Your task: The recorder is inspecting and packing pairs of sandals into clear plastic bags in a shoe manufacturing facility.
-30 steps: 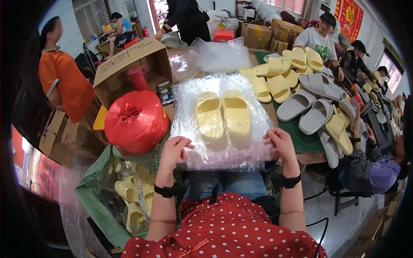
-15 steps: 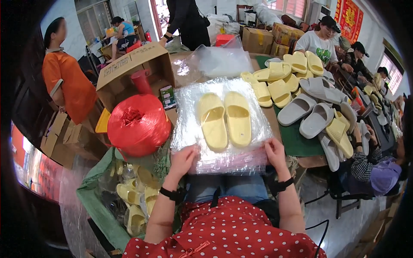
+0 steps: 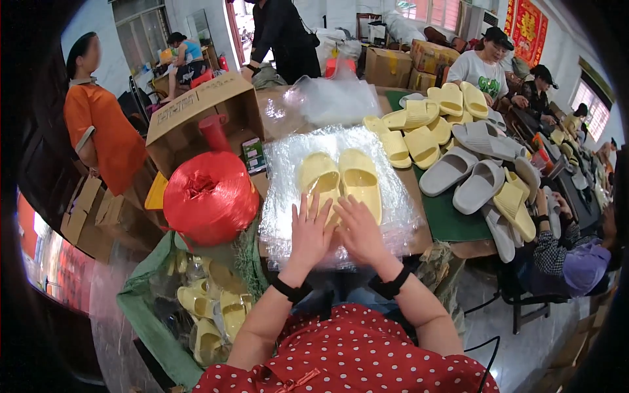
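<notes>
Yellow slippers [image 3: 320,171] lie centrally with clear plastic [image 3: 280,187], inside or atop unclear; long axes near-to-far, toes far. Left hand [image 3: 310,236], right hand [image 3: 362,234] palm-down over near ends, fingers spread wide.

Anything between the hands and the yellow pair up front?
No solid obstacle visible: the left hand and right hand overlap the yellow slippers' near ends. Whether any clear film lies between, I can't tell.

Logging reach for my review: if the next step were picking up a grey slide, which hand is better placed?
Likely the right hand: it spreads open over the yellow slides, on the side toward the grey slides, while the left hand lies farther across.
</notes>
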`<control>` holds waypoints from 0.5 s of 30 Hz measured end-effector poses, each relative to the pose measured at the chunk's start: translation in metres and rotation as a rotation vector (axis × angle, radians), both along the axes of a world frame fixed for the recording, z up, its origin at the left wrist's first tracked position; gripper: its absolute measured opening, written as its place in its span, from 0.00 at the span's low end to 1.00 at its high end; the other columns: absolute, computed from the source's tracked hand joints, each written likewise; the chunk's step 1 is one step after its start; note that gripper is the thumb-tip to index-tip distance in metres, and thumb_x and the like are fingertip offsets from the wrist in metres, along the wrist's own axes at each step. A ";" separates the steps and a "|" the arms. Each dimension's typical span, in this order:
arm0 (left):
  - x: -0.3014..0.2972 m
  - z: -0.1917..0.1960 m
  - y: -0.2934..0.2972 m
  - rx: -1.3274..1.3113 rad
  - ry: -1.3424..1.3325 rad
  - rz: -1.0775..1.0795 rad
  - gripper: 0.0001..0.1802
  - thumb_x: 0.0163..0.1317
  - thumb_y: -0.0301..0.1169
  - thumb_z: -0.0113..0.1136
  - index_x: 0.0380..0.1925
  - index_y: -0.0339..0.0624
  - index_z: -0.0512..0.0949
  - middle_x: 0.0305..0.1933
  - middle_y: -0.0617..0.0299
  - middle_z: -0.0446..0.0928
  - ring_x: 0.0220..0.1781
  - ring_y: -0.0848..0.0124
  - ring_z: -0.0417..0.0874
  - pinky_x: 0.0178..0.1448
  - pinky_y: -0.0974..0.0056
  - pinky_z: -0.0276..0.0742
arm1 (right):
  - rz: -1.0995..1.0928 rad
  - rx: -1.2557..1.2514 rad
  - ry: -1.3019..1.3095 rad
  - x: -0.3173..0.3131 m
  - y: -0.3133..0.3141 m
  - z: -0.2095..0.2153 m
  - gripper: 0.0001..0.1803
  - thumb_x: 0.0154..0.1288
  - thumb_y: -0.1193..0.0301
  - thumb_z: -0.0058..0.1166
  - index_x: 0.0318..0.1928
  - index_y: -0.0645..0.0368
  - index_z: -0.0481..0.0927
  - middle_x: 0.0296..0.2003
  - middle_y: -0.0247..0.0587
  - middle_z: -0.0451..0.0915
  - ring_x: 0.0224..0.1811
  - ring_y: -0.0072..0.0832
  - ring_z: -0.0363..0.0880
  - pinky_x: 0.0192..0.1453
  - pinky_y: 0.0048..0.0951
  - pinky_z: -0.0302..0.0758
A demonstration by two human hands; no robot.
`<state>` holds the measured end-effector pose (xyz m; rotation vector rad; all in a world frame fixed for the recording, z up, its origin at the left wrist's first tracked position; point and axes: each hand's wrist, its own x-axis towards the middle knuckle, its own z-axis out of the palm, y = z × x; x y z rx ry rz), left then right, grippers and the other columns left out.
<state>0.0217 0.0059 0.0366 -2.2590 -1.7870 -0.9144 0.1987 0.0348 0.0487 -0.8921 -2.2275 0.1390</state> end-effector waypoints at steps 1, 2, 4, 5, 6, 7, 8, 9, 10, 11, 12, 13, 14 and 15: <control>0.002 -0.018 0.001 -0.058 0.075 0.085 0.32 0.69 0.44 0.53 0.72 0.51 0.64 0.79 0.48 0.53 0.81 0.43 0.47 0.78 0.35 0.40 | 0.000 -0.003 -0.065 -0.005 0.000 -0.012 0.29 0.70 0.63 0.53 0.67 0.60 0.69 0.70 0.51 0.65 0.75 0.49 0.58 0.78 0.49 0.53; 0.002 -0.026 -0.002 -0.068 0.038 0.070 0.33 0.68 0.45 0.53 0.72 0.51 0.64 0.80 0.49 0.52 0.81 0.44 0.47 0.79 0.35 0.39 | -0.030 -0.049 -0.153 -0.003 0.001 -0.019 0.34 0.71 0.58 0.51 0.71 0.62 0.63 0.73 0.51 0.61 0.76 0.48 0.56 0.79 0.49 0.52; 0.000 -0.034 -0.005 -0.087 -0.003 0.055 0.33 0.68 0.45 0.52 0.72 0.51 0.64 0.80 0.49 0.52 0.81 0.45 0.47 0.79 0.34 0.38 | -0.093 -0.046 -0.176 0.007 -0.002 -0.025 0.36 0.70 0.57 0.51 0.72 0.63 0.62 0.73 0.52 0.60 0.77 0.49 0.55 0.79 0.48 0.51; -0.002 -0.034 -0.005 -0.086 -0.035 0.053 0.34 0.68 0.46 0.53 0.72 0.51 0.64 0.80 0.49 0.51 0.81 0.46 0.46 0.79 0.35 0.38 | -0.152 -0.041 -0.199 0.013 -0.005 -0.025 0.37 0.70 0.57 0.51 0.72 0.64 0.60 0.73 0.54 0.59 0.77 0.49 0.54 0.79 0.48 0.50; -0.002 -0.035 -0.007 -0.084 -0.067 0.050 0.35 0.67 0.46 0.54 0.72 0.51 0.64 0.80 0.50 0.51 0.81 0.47 0.46 0.79 0.35 0.37 | -0.219 -0.086 -0.219 0.020 -0.002 -0.027 0.39 0.71 0.56 0.51 0.73 0.67 0.57 0.74 0.56 0.57 0.78 0.50 0.52 0.80 0.47 0.49; -0.002 -0.035 -0.008 -0.083 -0.070 0.053 0.35 0.67 0.46 0.54 0.72 0.51 0.64 0.80 0.50 0.51 0.81 0.47 0.46 0.79 0.35 0.37 | -0.217 -0.084 -0.223 0.031 0.000 -0.029 0.39 0.71 0.56 0.51 0.73 0.67 0.57 0.74 0.56 0.57 0.78 0.50 0.52 0.80 0.47 0.49; -0.002 -0.034 -0.007 -0.083 -0.058 0.053 0.35 0.67 0.46 0.54 0.73 0.51 0.63 0.81 0.50 0.50 0.82 0.48 0.46 0.79 0.35 0.37 | -0.266 -0.133 -0.132 0.042 0.004 -0.034 0.39 0.71 0.56 0.50 0.73 0.68 0.57 0.74 0.57 0.57 0.78 0.51 0.51 0.80 0.47 0.48; -0.003 -0.034 -0.007 -0.082 -0.047 0.053 0.35 0.66 0.47 0.54 0.73 0.51 0.63 0.81 0.51 0.50 0.82 0.48 0.46 0.79 0.35 0.37 | -0.314 -0.182 -0.040 0.053 0.009 -0.040 0.39 0.71 0.56 0.50 0.72 0.68 0.57 0.74 0.57 0.57 0.78 0.51 0.51 0.80 0.47 0.47; -0.004 -0.036 -0.006 -0.100 -0.056 0.059 0.36 0.66 0.47 0.55 0.73 0.51 0.63 0.81 0.52 0.49 0.82 0.49 0.45 0.79 0.36 0.38 | -0.348 -0.169 -0.099 0.064 0.011 -0.049 0.37 0.72 0.57 0.49 0.72 0.69 0.58 0.74 0.58 0.57 0.78 0.51 0.50 0.80 0.48 0.47; -0.004 -0.036 -0.005 -0.097 -0.058 0.057 0.36 0.66 0.47 0.55 0.73 0.51 0.63 0.81 0.52 0.49 0.82 0.49 0.45 0.79 0.36 0.38 | -0.351 -0.165 -0.100 0.074 0.013 -0.054 0.37 0.72 0.57 0.49 0.72 0.69 0.58 0.74 0.58 0.57 0.78 0.51 0.50 0.80 0.48 0.47; -0.004 -0.037 -0.005 -0.101 -0.060 0.056 0.36 0.66 0.47 0.55 0.73 0.51 0.63 0.81 0.52 0.49 0.82 0.49 0.45 0.79 0.36 0.38 | -0.371 -0.216 -0.100 0.082 0.015 -0.060 0.37 0.72 0.57 0.49 0.72 0.69 0.58 0.74 0.58 0.57 0.78 0.51 0.50 0.80 0.49 0.47; -0.004 -0.037 -0.005 -0.108 -0.061 0.058 0.36 0.67 0.47 0.54 0.73 0.51 0.63 0.81 0.52 0.49 0.82 0.49 0.45 0.80 0.37 0.38 | -0.389 -0.269 -0.100 0.087 0.015 -0.058 0.36 0.72 0.57 0.49 0.71 0.69 0.59 0.74 0.58 0.56 0.78 0.51 0.50 0.80 0.50 0.46; -0.004 -0.038 -0.004 -0.107 -0.062 0.057 0.36 0.67 0.47 0.54 0.73 0.51 0.63 0.81 0.52 0.49 0.82 0.49 0.45 0.80 0.37 0.38 | -0.447 -0.275 -0.106 0.089 0.017 -0.056 0.36 0.73 0.57 0.49 0.71 0.68 0.60 0.74 0.58 0.56 0.78 0.50 0.49 0.80 0.52 0.45; -0.004 -0.038 -0.003 -0.105 -0.070 0.049 0.35 0.67 0.47 0.54 0.73 0.51 0.63 0.81 0.52 0.49 0.82 0.49 0.45 0.80 0.37 0.38 | -0.447 -0.274 -0.105 0.090 0.018 -0.055 0.36 0.73 0.57 0.49 0.71 0.68 0.60 0.74 0.58 0.56 0.78 0.50 0.49 0.80 0.52 0.45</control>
